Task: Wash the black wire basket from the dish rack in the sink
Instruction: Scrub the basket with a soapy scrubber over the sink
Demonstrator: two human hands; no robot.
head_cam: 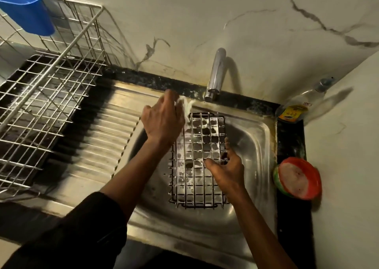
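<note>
The black wire basket [198,160] lies in the steel sink [256,137], covered in soap foam. My left hand [164,119] grips a foamy white scrubber [185,107] at the basket's far left corner, just left of the tap. My right hand [225,166] holds the basket's right rim, thumb over the wires and fingers curled round the edge. The basket's far end sits below the tap [215,73]; no water stream is visible.
A steel wire dish rack [47,80] stands on the left with a blue cup [26,10] hung on it. The ribbed drainboard [106,129] lies between rack and sink. A clear bottle [295,106] and an orange-rimmed soap tub [298,178] sit on the right ledge.
</note>
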